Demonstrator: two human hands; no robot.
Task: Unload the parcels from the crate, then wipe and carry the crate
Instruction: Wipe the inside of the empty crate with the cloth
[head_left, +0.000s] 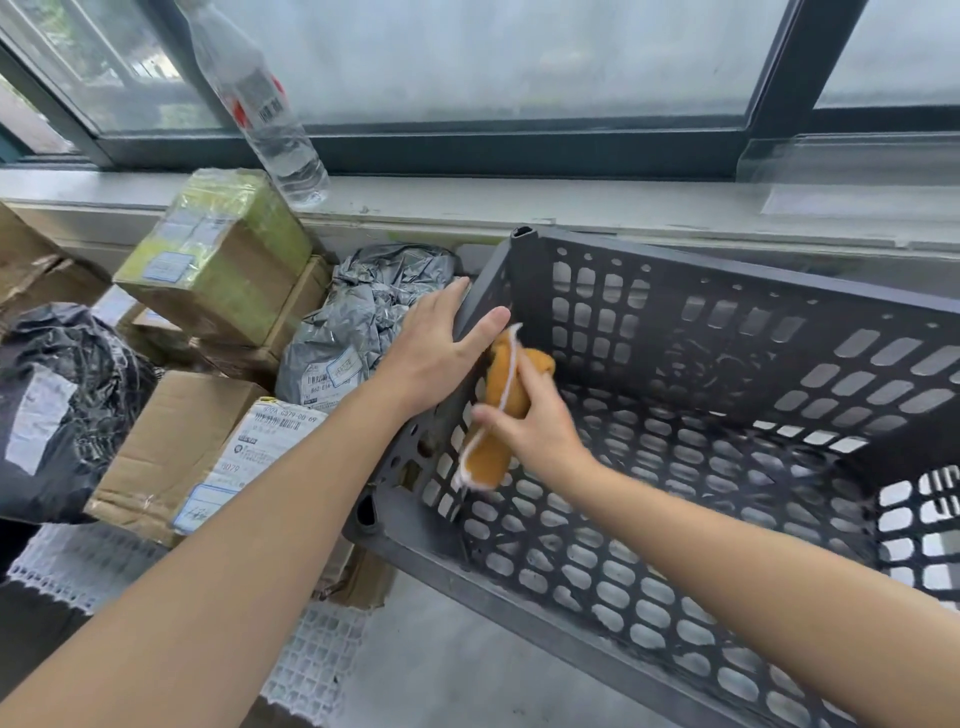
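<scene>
A dark grey perforated crate fills the right half of the view and holds no parcels. My left hand lies over its left wall's top rim, fingers outside, thumb inside. My right hand is inside the crate, gripping an orange cloth with a white edge against the inner face of that left wall. The parcels lie in a pile to the left: a crumpled grey bag, a green-taped box, a cardboard box with a label and a black bag.
A clear plastic water bottle stands on the window sill behind the pile. More cardboard boxes sit at the far left. White plastic grid matting lies below the pile, on the grey floor.
</scene>
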